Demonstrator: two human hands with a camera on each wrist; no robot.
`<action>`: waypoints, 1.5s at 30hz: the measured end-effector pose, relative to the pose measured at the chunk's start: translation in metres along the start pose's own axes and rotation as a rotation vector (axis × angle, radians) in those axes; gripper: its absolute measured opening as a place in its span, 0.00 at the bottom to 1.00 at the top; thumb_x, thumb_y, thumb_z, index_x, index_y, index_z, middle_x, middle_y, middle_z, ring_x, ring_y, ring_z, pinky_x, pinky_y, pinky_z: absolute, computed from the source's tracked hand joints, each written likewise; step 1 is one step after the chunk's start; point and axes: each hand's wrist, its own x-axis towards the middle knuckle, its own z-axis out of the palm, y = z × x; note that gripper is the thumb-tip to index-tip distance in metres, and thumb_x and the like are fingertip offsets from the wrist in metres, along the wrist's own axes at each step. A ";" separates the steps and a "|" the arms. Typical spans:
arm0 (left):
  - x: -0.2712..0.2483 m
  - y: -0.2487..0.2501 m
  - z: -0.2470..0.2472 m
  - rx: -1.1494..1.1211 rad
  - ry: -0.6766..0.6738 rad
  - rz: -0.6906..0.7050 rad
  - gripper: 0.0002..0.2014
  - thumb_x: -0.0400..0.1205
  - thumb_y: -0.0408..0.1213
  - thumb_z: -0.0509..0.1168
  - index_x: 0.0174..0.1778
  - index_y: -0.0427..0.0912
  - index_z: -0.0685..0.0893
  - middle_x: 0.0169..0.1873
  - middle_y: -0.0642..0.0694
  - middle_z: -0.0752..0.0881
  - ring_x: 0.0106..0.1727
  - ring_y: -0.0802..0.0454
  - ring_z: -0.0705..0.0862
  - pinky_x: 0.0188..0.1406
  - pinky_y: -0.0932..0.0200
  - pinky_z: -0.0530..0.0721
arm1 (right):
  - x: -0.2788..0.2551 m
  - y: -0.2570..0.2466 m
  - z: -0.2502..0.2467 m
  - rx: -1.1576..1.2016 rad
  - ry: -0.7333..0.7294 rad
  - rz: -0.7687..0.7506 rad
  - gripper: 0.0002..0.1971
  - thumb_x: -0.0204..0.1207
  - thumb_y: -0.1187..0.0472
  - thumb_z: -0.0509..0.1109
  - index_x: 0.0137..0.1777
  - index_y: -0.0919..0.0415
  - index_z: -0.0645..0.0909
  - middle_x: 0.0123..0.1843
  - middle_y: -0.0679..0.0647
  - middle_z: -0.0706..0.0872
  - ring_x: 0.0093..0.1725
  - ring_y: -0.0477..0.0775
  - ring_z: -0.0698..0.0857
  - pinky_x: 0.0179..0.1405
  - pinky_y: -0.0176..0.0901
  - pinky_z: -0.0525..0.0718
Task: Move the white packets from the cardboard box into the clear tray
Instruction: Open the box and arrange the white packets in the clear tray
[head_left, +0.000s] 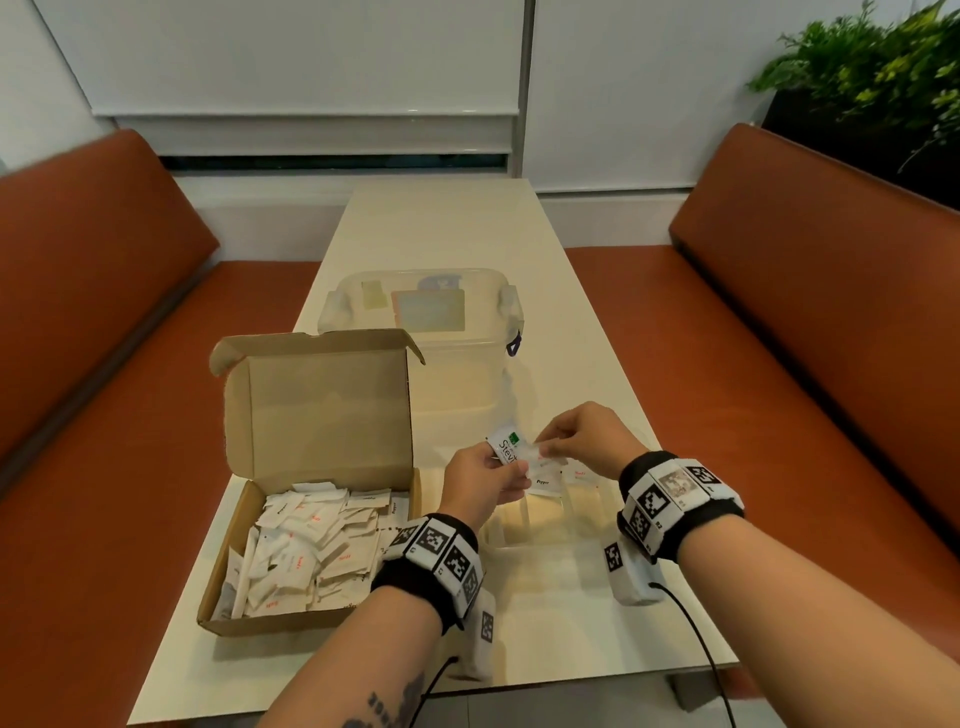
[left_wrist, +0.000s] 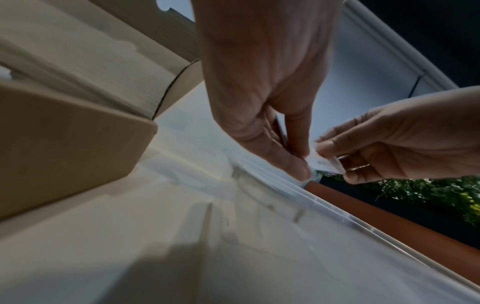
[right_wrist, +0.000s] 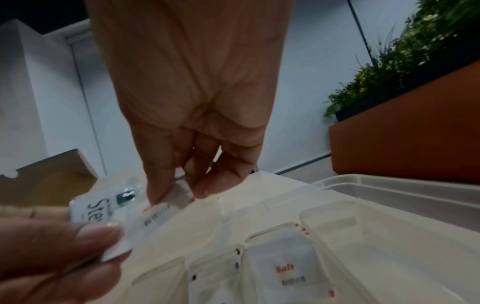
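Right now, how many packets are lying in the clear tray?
2: a Pepper packet in one compartment of the clear tray, and a Salt packet in the next compartment to its right. The left hand and right hand may hide more.

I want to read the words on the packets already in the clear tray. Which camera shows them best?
The right wrist view: the Salt packet lies close and readable in the clear tray. The head view shows the packets small, partly behind the hands. The left wrist view shows only blurred tray walls, no packets in it.
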 end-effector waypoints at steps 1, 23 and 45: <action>0.000 -0.001 -0.001 -0.008 0.011 -0.001 0.10 0.79 0.25 0.68 0.55 0.29 0.83 0.40 0.37 0.87 0.37 0.48 0.87 0.40 0.58 0.89 | 0.002 0.002 -0.002 -0.035 0.023 0.015 0.03 0.72 0.63 0.76 0.45 0.60 0.89 0.35 0.48 0.86 0.34 0.38 0.80 0.32 0.25 0.73; -0.001 -0.008 -0.015 0.031 0.016 -0.017 0.10 0.80 0.25 0.67 0.57 0.29 0.83 0.45 0.35 0.88 0.38 0.51 0.87 0.40 0.62 0.89 | 0.017 0.019 0.003 -0.564 -0.044 0.269 0.09 0.75 0.73 0.67 0.52 0.68 0.86 0.54 0.62 0.88 0.54 0.60 0.87 0.54 0.44 0.85; -0.001 0.004 -0.002 0.276 0.005 0.051 0.09 0.77 0.36 0.73 0.52 0.39 0.86 0.42 0.45 0.89 0.32 0.53 0.86 0.33 0.60 0.86 | 0.001 -0.002 0.002 0.227 -0.078 0.042 0.05 0.75 0.66 0.72 0.38 0.60 0.83 0.34 0.54 0.86 0.31 0.46 0.83 0.30 0.33 0.84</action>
